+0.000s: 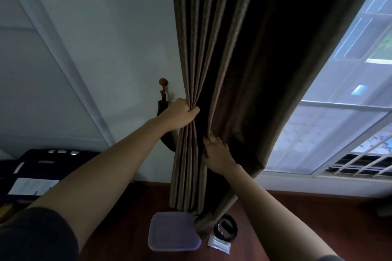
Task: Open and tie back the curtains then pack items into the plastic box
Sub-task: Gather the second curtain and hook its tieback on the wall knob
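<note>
A dark brown curtain (229,53) hangs in folds in front of me, gathered toward the left side of the window. My left hand (180,114) is clenched around a bunch of its pleats at mid height. Lower and to the right, my right hand (216,151) pinches another fold of the same curtain. A wooden tie-back hook (163,83) sticks out of the wall just left of my left hand, with a dark tie-back strap (162,107) hanging from it. On the floor below lies a plastic box with a purple lid (169,233), beside a black coiled item (226,228) and a small white packet (218,245).
The window (339,112) with white bars is uncovered at the right. A white wall (106,48) fills the left. A dark bag with white papers (36,174) sits at the lower left on the reddish wooden floor (297,218).
</note>
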